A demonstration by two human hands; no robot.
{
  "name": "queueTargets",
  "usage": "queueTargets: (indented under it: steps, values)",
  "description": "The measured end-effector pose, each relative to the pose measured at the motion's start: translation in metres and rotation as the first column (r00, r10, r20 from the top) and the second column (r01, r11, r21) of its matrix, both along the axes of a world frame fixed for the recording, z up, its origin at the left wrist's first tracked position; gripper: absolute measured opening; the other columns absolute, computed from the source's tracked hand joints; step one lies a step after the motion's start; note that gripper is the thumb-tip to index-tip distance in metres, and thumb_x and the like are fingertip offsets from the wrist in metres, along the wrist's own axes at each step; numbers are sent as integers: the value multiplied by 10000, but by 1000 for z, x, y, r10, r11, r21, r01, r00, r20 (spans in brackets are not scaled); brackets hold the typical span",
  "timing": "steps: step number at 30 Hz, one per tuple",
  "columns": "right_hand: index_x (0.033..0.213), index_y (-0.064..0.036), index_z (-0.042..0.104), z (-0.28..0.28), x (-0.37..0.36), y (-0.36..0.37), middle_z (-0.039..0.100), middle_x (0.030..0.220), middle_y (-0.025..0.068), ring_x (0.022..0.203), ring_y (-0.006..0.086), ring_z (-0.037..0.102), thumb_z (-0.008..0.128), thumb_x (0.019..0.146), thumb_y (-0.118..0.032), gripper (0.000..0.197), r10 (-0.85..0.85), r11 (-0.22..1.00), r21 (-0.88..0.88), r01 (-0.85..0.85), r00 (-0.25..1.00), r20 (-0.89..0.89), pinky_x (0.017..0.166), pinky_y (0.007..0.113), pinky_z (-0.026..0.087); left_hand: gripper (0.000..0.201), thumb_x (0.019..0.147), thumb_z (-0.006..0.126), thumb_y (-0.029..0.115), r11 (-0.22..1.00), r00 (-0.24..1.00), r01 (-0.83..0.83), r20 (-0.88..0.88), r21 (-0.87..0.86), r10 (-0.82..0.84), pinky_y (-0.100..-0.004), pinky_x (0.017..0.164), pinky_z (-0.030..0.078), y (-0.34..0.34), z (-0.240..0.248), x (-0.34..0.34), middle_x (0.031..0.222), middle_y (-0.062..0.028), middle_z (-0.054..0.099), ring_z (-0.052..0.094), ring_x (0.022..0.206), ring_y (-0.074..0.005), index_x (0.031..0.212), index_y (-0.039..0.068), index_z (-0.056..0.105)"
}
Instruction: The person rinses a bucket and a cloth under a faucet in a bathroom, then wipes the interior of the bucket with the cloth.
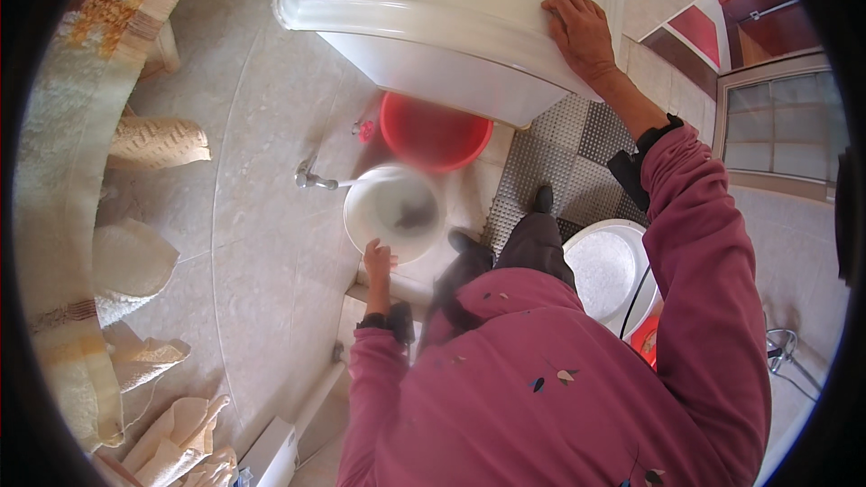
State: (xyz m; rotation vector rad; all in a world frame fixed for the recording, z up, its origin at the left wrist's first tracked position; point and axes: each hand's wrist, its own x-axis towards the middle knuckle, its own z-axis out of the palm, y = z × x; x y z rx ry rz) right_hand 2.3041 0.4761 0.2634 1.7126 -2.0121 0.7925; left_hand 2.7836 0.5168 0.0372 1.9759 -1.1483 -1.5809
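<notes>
A white round bucket [359,216] stands on the floor by the left wall, with a dark shape inside that I cannot make out. At its near rim is my left hand [379,258], its fingers loosely apart and nothing visible in them; whether they touch the rim I cannot tell. A tap [314,177] juts from the wall, its spout over the bucket's left edge. My right hand [580,30] rests on the white washbasin top [451,9] near its right end, palm down, fingers slightly bent and holding nothing.
A red basin [442,131] sits beyond the bucket, partly under the washbasin. Grey perforated mats [559,149] cover floor near my feet. A white tub [600,271] stands right of my legs. Towels [158,140] hang along the left wall; a framed glass panel [780,122] is at right.
</notes>
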Motion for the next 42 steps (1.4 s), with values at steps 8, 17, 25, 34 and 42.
queueTargets:
  steps: [8,17,25,34,42]
  values:
    - [796,-86,486,-4,-2,-1,490,881,30,890,194,438,450,651,-78,150,-21,1000,-4,21,999,-30,790,326,309,432,639,447,23,998,997,-18,75,54,14,-244,316,408,9,-9,13,701,-134,506,508,440,-166,1052,-32,332]
    - [785,-84,486,6,-1,-6,498,868,36,873,203,448,454,642,-64,148,2,1000,-18,-2,1000,-15,772,325,319,458,660,443,47,998,993,-66,-97,18,67,-237,371,425,-5,7,-9,787,-136,491,522,514,-168,1088,-18,292]
    - [802,-83,493,8,7,3,503,873,37,890,205,445,449,644,-58,167,-31,999,33,31,999,7,789,320,312,488,642,430,23,972,972,-234,19,29,234,-244,334,410,4,5,20,778,-142,497,518,470,-177,1103,-22,273]
    - [849,-80,493,2,-1,0,494,932,35,922,203,428,436,657,-40,205,17,999,38,-16,1000,-16,790,309,308,463,645,433,24,964,969,-247,41,99,244,-245,313,395,21,3,23,754,-143,498,505,447,-172,1085,-22,295]
    - [819,-100,501,1,4,-1,503,903,9,914,185,436,451,642,-52,189,-30,999,30,30,1000,-2,807,306,305,442,637,426,34,981,981,-192,17,-21,192,-227,327,406,-3,16,22,773,-136,506,507,456,-158,1064,-27,328]
